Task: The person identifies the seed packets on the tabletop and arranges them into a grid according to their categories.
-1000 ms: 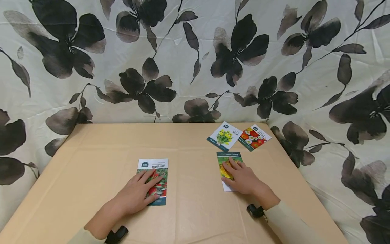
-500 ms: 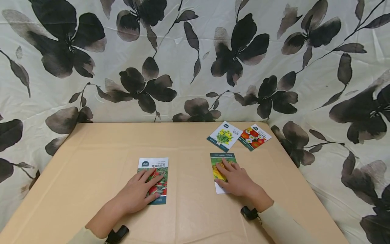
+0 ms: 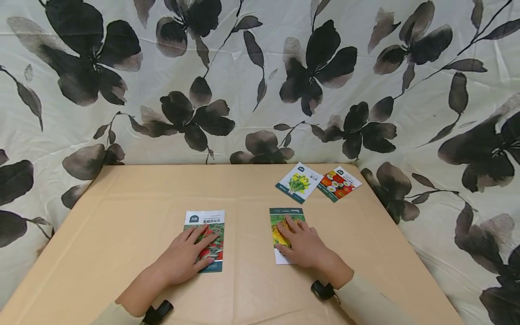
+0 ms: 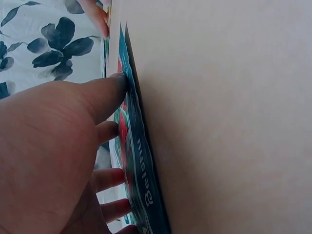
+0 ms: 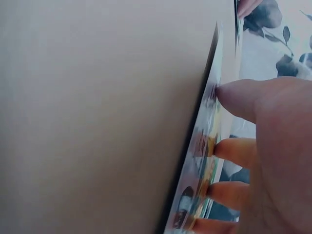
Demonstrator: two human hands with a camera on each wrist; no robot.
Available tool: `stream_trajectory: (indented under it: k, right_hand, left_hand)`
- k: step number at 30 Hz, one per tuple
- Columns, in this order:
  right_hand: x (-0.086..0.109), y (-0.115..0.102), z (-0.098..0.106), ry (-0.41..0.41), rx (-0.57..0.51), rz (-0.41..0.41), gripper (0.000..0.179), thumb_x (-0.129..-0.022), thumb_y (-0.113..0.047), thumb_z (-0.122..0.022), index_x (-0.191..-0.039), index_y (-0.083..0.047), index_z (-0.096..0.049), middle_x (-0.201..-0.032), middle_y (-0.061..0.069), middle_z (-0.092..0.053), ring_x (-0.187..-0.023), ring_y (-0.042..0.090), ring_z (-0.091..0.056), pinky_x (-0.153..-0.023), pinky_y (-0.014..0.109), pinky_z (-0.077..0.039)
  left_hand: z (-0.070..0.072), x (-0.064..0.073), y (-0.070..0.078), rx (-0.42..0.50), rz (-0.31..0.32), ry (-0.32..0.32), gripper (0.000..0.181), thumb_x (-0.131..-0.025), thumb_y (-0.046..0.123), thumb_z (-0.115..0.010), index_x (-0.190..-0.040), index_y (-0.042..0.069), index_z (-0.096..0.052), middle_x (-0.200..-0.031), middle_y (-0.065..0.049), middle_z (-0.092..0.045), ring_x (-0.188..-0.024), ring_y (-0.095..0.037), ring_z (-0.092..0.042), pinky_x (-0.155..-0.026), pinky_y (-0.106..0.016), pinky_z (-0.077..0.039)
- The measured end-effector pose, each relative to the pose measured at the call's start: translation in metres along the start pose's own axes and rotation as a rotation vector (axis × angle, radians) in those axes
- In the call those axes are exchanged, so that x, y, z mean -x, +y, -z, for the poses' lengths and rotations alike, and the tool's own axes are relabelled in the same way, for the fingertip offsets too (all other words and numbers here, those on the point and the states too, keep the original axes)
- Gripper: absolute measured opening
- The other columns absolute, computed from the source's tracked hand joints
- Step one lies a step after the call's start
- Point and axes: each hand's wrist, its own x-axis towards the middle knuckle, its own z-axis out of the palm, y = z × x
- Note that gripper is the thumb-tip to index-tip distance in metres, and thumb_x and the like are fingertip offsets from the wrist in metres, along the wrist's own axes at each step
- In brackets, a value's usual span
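Note:
My left hand (image 3: 184,253) rests with spread fingers on a seed packet with red flowers (image 3: 216,249), which lies flat with its white top edge away from me. In the left wrist view the thumb and fingertips touch the face of this packet (image 4: 141,175). Across the table, my right hand (image 3: 304,246) presses flat on a yellow-flower seed packet (image 3: 274,224), whose green end points away and white end lies toward me. The right wrist view shows the fingertips on that packet's surface (image 5: 202,141). Each hand covers part of its packet's picture.
Behind the right hand lie a white seed packet with a yellow-flowered plant (image 3: 299,181) and a packet with red and white flowers (image 3: 339,183), slightly overlapping. A tan cloth covers the table (image 3: 134,216). Flower-printed fabric (image 3: 260,90) hangs behind it.
The right hand has slid the yellow-flower packet to the left and slightly toward me, closer to the other packet. The left hand and its packet have hardly moved.

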Motion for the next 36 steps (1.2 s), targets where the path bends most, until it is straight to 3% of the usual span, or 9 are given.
stream_trajectory:
  k: [14, 36]
  right_hand:
    - [-0.001, -0.028, -0.007, 0.027, 0.03, 0.021, 0.068, -0.099, -0.057, -0.055, -0.158, -0.024, -0.043, -0.168, 0.013, -0.03, -0.146, 0.046, -0.035, -0.104, 0.06, -0.043]
    - [-0.01, -0.049, -0.01, 0.036, 0.076, 0.056, 0.069, -0.1, -0.061, -0.052, -0.158, -0.026, -0.042, -0.169, 0.011, -0.03, -0.146, 0.044, -0.036, -0.104, 0.059, -0.043]
  left_hand:
    - [-0.003, -0.001, 0.0, 0.0, 0.009, -0.007, 0.062, -0.096, 0.048, -0.067, -0.151, 0.021, -0.052, -0.16, -0.018, -0.041, -0.145, -0.05, -0.038, -0.114, -0.066, -0.035]
    - [-0.003, -0.002, -0.001, -0.016, 0.007, 0.005, 0.063, -0.096, 0.047, -0.068, -0.152, 0.022, -0.052, -0.16, -0.018, -0.04, -0.145, -0.049, -0.037, -0.115, -0.066, -0.035]
